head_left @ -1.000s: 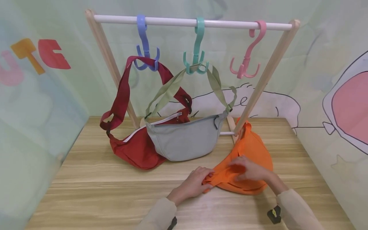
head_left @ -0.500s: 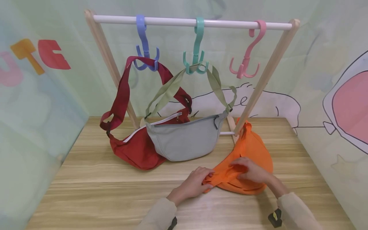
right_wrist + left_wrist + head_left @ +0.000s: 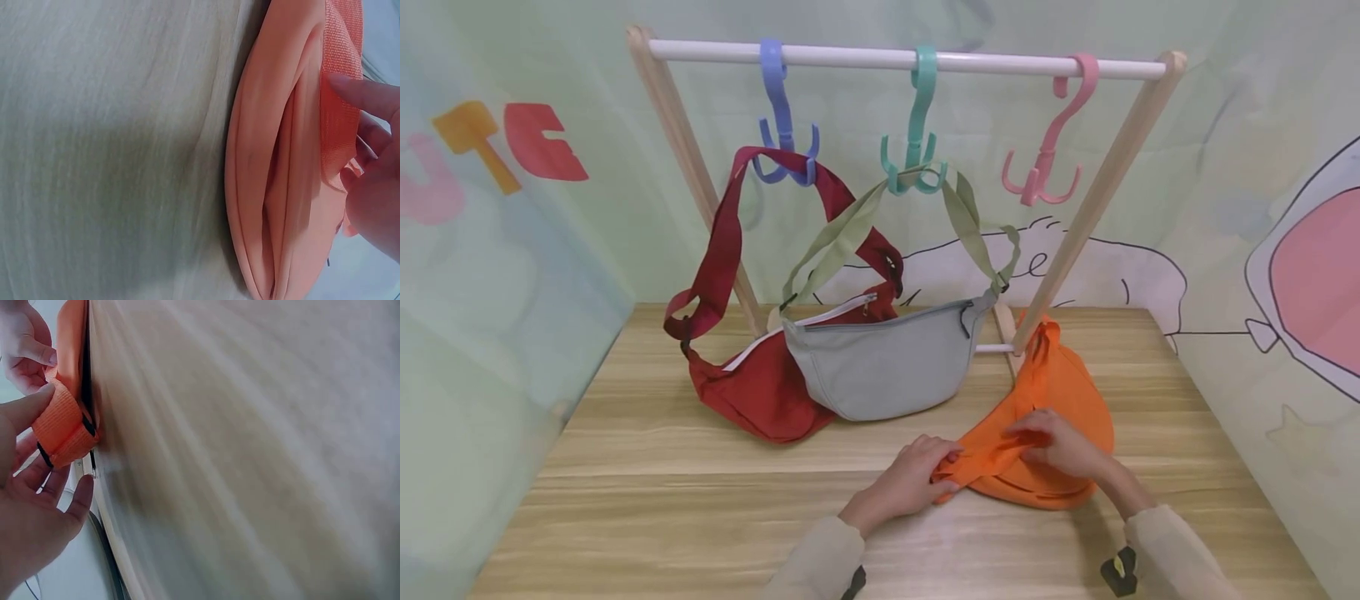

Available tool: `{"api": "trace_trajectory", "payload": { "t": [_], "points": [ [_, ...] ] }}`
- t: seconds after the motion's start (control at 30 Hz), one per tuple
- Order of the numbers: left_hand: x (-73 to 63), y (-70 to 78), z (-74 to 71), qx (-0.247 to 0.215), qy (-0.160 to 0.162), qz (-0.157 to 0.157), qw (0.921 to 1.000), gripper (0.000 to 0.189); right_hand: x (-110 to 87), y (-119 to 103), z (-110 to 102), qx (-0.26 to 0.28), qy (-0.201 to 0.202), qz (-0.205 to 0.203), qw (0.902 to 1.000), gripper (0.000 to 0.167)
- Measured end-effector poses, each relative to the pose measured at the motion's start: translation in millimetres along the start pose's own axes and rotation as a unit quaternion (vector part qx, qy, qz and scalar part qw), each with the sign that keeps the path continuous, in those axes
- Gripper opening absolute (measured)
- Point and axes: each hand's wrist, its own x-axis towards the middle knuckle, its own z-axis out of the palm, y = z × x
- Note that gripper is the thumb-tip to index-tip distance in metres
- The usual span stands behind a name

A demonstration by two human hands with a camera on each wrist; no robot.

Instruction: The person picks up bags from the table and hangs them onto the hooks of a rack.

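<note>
An orange sling bag [image 3: 1078, 400] lies on the right side of the table, its far end by the rack's right foot. At its near left end, my left hand [image 3: 906, 482] pinches the webbing strap. In the left wrist view, the thumb is on top of that strap [image 3: 59, 422], with fingers underneath and a black buckle [image 3: 89, 425] beside them. Over the middle of the bag, my right hand [image 3: 1063, 446] holds another stretch of strap [image 3: 337, 119] between thumb and curled fingers. The bag's folded body [image 3: 250, 162] bulges below it on the table.
A wooden rack [image 3: 1120, 175] with a white bar [image 3: 857, 58] carries blue [image 3: 778, 92], green [image 3: 919, 100] and pink [image 3: 1052, 137] hooks. A red bag [image 3: 760, 392] and a grey bag [image 3: 887, 362] stand at its base, straps up at the blue and green hooks.
My right hand has shifted slightly toward me over the orange bag and its fingers have settled on the strap. The left hand keeps its hold; the other bags are unmoved.
</note>
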Motion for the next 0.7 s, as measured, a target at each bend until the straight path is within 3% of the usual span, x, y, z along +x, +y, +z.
{"api": "trace_trajectory", "payload": {
  "t": [0.7],
  "points": [
    [8.4,9.5,4.0,0.018,0.014,0.013,0.9997,0.048,2.2,-1.9,-5.8,0.012,0.016,0.007,0.9998,0.023]
  ]
}}
